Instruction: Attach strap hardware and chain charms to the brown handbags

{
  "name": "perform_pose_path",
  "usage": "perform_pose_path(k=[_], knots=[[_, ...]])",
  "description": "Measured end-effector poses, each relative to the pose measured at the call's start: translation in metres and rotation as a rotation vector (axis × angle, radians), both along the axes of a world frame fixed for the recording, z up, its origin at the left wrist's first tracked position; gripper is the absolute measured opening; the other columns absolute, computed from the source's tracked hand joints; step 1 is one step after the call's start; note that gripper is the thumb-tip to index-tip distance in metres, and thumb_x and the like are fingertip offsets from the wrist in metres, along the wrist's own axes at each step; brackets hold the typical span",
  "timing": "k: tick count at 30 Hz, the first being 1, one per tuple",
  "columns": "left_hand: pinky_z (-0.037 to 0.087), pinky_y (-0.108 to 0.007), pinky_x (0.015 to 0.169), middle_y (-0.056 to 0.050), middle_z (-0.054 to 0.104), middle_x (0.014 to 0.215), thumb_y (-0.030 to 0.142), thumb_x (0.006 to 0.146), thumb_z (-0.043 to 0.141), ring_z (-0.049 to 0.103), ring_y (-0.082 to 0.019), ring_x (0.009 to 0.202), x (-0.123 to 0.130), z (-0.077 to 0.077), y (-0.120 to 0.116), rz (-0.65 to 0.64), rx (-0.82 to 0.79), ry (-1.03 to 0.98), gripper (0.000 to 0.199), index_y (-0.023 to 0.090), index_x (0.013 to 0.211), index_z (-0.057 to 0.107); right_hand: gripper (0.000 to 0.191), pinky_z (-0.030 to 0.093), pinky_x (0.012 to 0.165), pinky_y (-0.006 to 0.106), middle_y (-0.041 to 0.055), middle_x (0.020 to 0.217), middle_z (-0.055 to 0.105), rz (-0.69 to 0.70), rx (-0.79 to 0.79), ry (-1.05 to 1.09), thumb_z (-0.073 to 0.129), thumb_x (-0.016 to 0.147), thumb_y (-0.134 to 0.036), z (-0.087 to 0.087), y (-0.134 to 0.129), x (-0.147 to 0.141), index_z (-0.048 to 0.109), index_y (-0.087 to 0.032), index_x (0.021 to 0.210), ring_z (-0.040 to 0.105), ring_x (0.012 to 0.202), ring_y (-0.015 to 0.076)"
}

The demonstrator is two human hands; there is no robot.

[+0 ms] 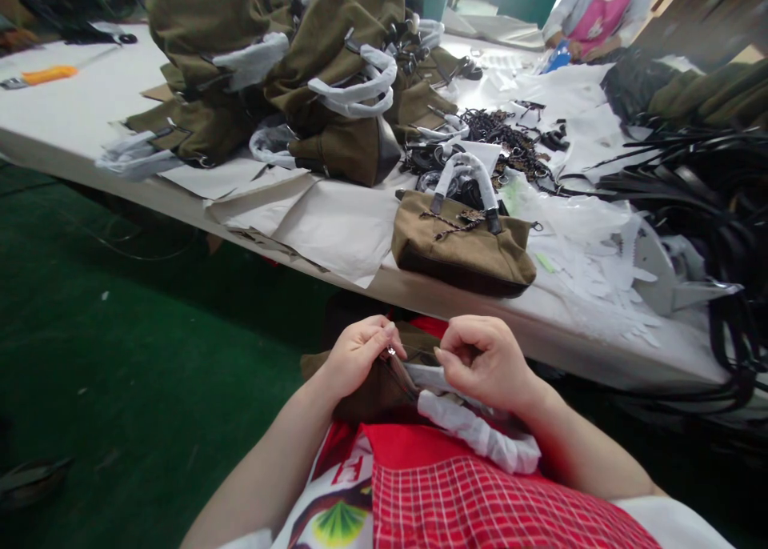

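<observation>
An olive bag [375,393] with white-wrapped handles [480,433] lies on my lap, over a red apron [468,493]. My left hand [363,355] pinches the bag's edge by a small metal piece [391,350], which looks like a zipper end. My right hand [486,365] is closed, thumb against forefinger, just above the handles. A thin line, perhaps a thread, runs from its fingertips toward my left hand. On the table's front edge [558,317], beyond my hands, stands a finished-looking olive bag [462,241] with wrapped handles and a braided cord.
Olive bags [336,77] are piled at the back left of the table. Dark cords [498,137] lie behind the standing bag. Black straps [720,189] and a white tape dispenser [666,269] are at right. A person [606,13] in a pink apron is across the table.
</observation>
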State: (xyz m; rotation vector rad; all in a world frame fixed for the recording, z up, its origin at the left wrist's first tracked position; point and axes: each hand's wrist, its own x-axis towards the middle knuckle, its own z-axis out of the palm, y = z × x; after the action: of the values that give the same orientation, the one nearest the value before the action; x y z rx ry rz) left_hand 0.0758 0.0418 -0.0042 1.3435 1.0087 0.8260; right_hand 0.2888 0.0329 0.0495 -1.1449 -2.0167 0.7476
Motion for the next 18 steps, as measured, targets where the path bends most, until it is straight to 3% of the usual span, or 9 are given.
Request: perform_pose_path(k=[9, 18], knots=[[0.045, -0.026, 0.066, -0.005, 0.059, 0.076, 0.048, 0.096, 0.05, 0.058, -0.015, 0.07, 0.0008, -0.0013, 0.0007, -0.004, 0.021, -0.004, 0.051, 0.015, 0.066, 0.075, 0.017, 0.028, 0.046, 0.021, -0.0059, 0.05, 0.046, 0.014, -0.045, -0.007, 0.06, 0.07, -0.012, -0.0004, -0.0001, -0.0012, 0.053, -0.018, 0.056, 0.036, 0.045, 0.0069], [0.045, -0.026, 0.066, -0.005, 0.059, 0.075, 0.051, 0.095, 0.049, 0.058, -0.015, 0.071, 0.0, -0.0026, 0.001, -0.013, 0.049, 0.051, 0.053, 0.015, 0.067, 0.075, 0.017, 0.028, 0.047, 0.021, -0.0057, 0.05, 0.046, 0.002, 0.019, -0.016, 0.059, 0.071, -0.012, 0.0009, -0.0006, -0.0025, 0.052, -0.018, 0.056, 0.037, 0.046, 0.0066]])
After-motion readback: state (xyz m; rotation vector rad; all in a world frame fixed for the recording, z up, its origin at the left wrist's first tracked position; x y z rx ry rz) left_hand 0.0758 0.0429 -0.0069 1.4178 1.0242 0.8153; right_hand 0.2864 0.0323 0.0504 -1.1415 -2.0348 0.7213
